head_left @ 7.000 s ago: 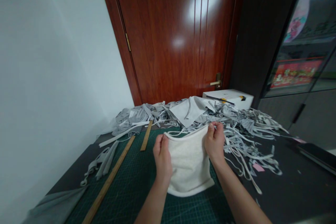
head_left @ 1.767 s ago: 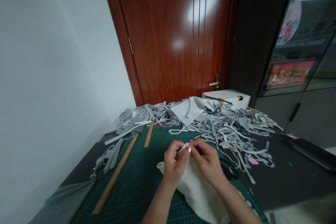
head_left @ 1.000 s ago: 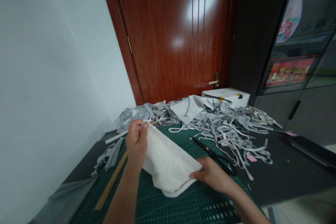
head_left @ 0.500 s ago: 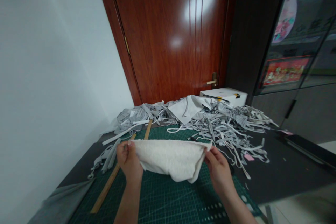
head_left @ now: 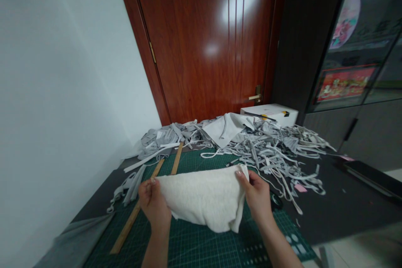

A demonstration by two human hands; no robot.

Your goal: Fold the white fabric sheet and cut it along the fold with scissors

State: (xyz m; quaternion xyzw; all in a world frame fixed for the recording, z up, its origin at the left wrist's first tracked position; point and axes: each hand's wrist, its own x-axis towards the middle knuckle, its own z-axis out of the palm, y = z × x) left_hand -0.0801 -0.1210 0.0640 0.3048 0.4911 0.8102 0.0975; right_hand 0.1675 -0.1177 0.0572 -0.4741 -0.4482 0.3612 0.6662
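Observation:
A piece of off-white fleecy fabric (head_left: 204, 197) is stretched between my hands, its upper edge pulled nearly straight and its lower part hanging in soft folds. My left hand (head_left: 154, 202) pinches the upper left corner between thumb and fingers. At the upper right corner, my right hand (head_left: 256, 194) grips the cloth with the thumb on the near side. Beneath the fabric lies a green cutting mat (head_left: 201, 247) with a printed grid. The round black handles of what look like scissors (head_left: 277, 202) show just beyond my right hand.
Wooden rulers (head_left: 125, 228) lie on the mat's left side. Tangled grey and white fabric strips (head_left: 276, 155) heap across the table's back and right. A white box (head_left: 273, 113) stands behind them, before a brown door (head_left: 201, 50). Grey cloth (head_left: 81, 240) lies at the near left.
My right hand has shifted its grip, its thumb now over the near face of the cloth. The right corner is slightly higher and the hanging part reaches lower.

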